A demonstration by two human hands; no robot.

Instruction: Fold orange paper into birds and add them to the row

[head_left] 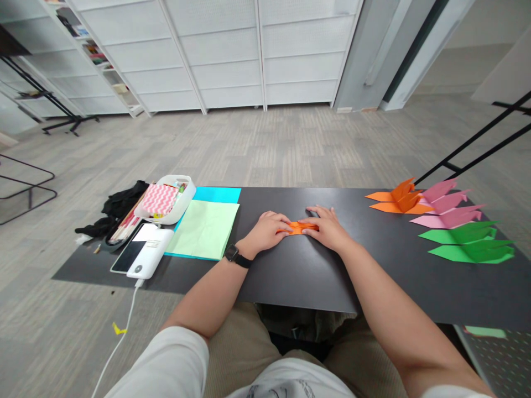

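Note:
A small folded strip of orange paper (297,228) lies on the dark table (286,271) in front of me. My left hand (269,231) grips its left end, with the fingers bent over it and a black watch on the wrist. At the opposite end, my right hand (326,228) pinches the paper between thumb and fingers, its other fingers stretched away. Parts of the paper are hidden beneath my fingertips. To the left of my hands rests a stack of light green paper (205,229) on top of blue sheets (218,194).
Folded paper birds stand at the right: orange (398,199), pink (448,210) and green (468,243). On the left are a white basket (188,193), a white power bank (149,251) with a cable, a phone (129,257) and black cloth (124,200).

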